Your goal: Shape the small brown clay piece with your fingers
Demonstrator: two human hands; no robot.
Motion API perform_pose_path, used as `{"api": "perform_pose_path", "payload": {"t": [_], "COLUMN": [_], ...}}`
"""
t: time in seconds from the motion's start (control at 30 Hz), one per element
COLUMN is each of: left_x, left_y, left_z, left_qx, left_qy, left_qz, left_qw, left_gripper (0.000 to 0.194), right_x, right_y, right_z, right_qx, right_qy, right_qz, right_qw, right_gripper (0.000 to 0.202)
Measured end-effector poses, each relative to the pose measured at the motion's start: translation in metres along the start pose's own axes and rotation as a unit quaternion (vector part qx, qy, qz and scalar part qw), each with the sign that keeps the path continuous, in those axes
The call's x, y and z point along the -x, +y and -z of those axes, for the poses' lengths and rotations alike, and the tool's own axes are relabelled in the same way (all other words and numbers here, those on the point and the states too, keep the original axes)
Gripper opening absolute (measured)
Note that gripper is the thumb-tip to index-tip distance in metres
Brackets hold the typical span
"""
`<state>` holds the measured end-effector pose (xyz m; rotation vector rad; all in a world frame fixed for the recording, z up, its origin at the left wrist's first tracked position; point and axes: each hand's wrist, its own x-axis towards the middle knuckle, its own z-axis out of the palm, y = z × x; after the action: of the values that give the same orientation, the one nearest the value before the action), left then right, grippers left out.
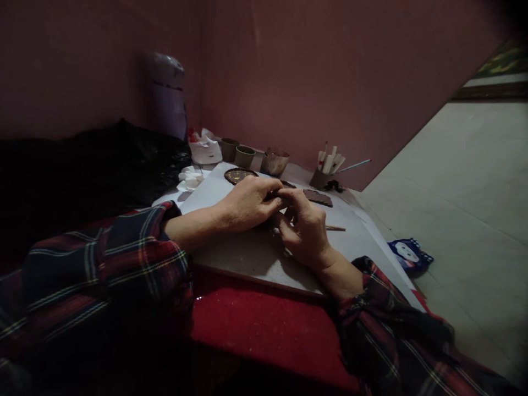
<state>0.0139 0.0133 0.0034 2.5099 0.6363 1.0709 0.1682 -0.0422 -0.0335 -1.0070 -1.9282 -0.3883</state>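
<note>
Both hands meet above a white board point(247, 256), fingertips touching. My left hand point(247, 202) comes in from the left, back upward, its fingers curled and pressed together. With bent fingers and the thumb below, my right hand point(303, 220) pinches from the other side. Between them is a small dark brown piece, mostly covered by the fingers; its kind cannot be made out. Just beyond the hands lie a round dark disc point(240, 175) with yellow specks and a flat brown slab point(318, 198) with an uneven edge. A thin stick point(335, 228) pokes out to the right of my right hand.
Two dark cups point(245, 157) and a brown-stained cup point(274, 162) stand at the back. A tool holder point(320, 179) with sticks is at back right. Crumpled tissue point(190, 179), a black plastic bag point(136, 159) and a purple bottle point(169, 99) occupy the left. Red cloth point(264, 319) lies in front.
</note>
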Motion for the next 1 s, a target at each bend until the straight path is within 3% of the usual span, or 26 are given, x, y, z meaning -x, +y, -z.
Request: {"api": "perform_pose_path", "payload": {"t": [1.0], "left_x": [0.0008], "left_y": [0.0007], "left_z": [-0.0010], "left_qx": [-0.008], "left_qy": [-0.001], "left_qz": [0.014], "left_qw": [1.000], "left_gripper": [0.014], "right_x": [-0.0002], "right_y": [-0.0008], "right_z": [0.0000], "right_qx": [-0.008], "right_qy": [-0.006], "right_qz": [-0.005], "right_qw": [1.000], "right_gripper": [0.033]}}
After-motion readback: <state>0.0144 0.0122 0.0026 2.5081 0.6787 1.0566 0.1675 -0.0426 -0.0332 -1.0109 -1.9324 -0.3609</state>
